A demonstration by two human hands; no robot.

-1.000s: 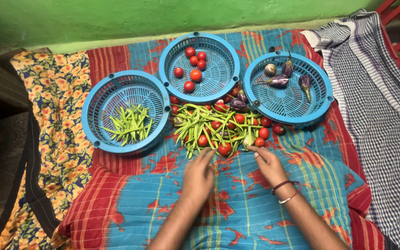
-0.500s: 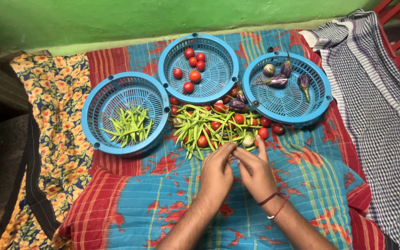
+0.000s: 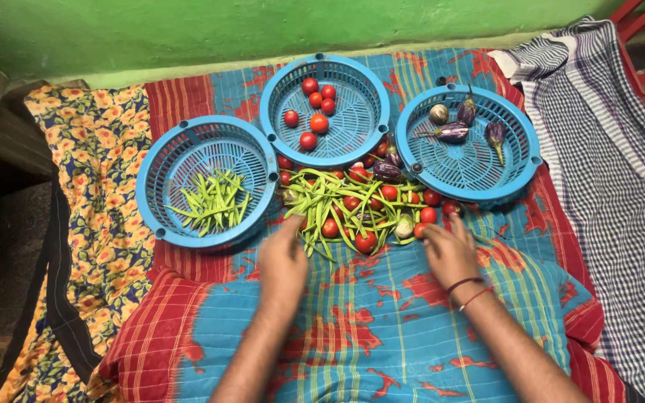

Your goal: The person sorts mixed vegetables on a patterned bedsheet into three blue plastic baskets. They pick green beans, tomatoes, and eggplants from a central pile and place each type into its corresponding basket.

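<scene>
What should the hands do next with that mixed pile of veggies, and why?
Probably the left hand should pinch a few green beans from the pile edge it touches and carry them to the left basket, which holds only beans. The other baskets hold only tomatoes or eggplants, so sorting seems under way.

Single head-worn view, aimed steeply downward from above, at arm's-length range. Forearms entering from the bottom edge, left hand [image 3: 284, 257] and right hand [image 3: 449, 250] at lower centre. Green wall [image 3: 188, 30] across the top edge, three blue baskets [image 3: 188, 142] just below it.
</scene>
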